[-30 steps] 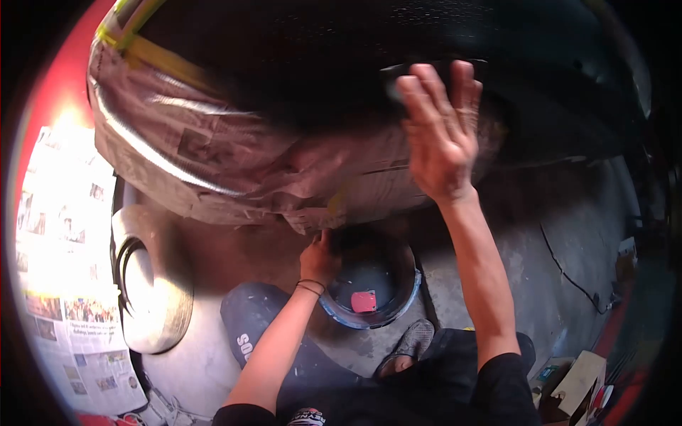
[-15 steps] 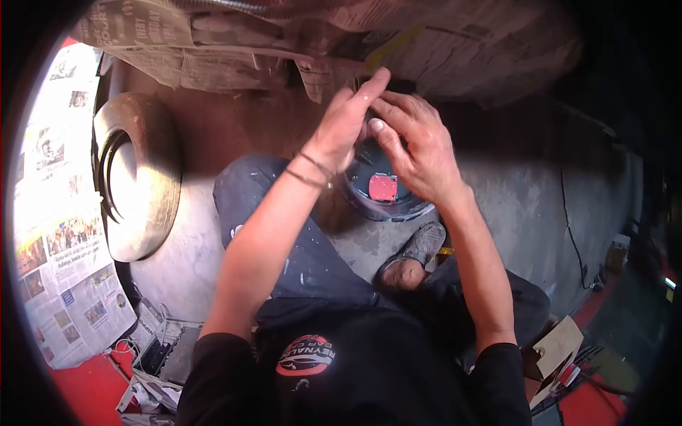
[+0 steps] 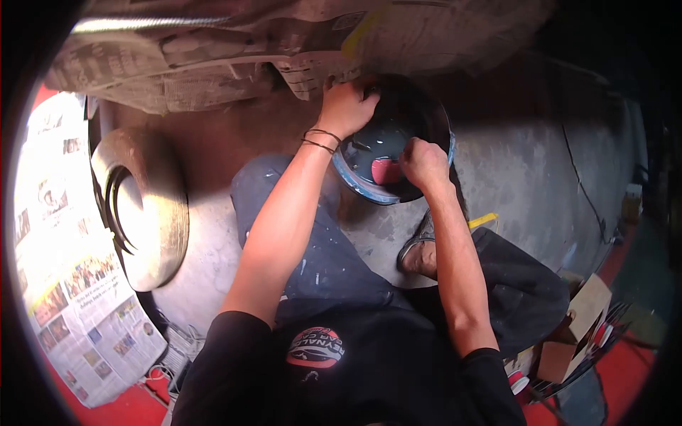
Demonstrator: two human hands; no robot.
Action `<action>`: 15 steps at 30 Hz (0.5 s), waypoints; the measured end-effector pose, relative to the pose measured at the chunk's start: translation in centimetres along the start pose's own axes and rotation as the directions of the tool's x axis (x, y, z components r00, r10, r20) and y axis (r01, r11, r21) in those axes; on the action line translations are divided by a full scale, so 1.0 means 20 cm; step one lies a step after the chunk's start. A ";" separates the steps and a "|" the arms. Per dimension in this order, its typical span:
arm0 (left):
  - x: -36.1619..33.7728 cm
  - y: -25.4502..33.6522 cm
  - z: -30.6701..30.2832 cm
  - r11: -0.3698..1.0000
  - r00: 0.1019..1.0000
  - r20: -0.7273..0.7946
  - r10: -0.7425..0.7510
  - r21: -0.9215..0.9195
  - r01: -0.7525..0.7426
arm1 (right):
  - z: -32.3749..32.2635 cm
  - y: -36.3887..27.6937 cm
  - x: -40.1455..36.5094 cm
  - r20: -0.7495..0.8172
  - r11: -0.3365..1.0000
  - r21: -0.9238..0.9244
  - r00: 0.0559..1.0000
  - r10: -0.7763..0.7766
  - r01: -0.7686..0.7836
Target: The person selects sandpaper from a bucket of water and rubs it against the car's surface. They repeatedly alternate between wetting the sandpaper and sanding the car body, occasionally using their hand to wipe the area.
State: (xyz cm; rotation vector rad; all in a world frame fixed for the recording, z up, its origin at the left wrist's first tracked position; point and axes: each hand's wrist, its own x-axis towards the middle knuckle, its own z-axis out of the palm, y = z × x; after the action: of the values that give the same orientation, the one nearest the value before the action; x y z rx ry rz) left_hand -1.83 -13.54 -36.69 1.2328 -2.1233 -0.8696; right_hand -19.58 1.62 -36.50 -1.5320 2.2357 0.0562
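A dark round basin (image 3: 366, 188) with a worn blue rim stands between the legs, with dark liquid inside. A flat pink pad (image 3: 384, 171) lies in it. At the basin's upper left edge is my left hand (image 3: 348, 108), thumb on the inner side and fingers curled over the rim. My right hand (image 3: 425, 163) is closed over the basin's right part, beside the pad. Whatever its fingers hold, if anything, is hidden from view.
Newspaper (image 3: 177, 60) covers a large surface across the top. On the left stand a dusty tyre (image 3: 167, 206) and more newspaper (image 3: 92, 298). An open cardboard box (image 3: 579, 312) is at lower right. A cable (image 3: 579, 177) runs over the floor.
My hands were close together above the basin; now they are apart, the left at the rim and the right lower and closed. The basin sits a little higher and further right in view.
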 end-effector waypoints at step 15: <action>-0.13 0.02 0.13 0.819 0.987 0.031 -0.156 0.562 0.112 | 0.22 -0.33 0.09 0.563 0.986 -0.013 0.816 -0.131 0.168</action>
State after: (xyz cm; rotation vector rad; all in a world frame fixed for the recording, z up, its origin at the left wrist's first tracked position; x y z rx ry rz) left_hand -2.70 -10.30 -38.32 1.6743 -2.4747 -0.3402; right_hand -12.83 -1.36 -39.80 -1.4753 1.6526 0.4733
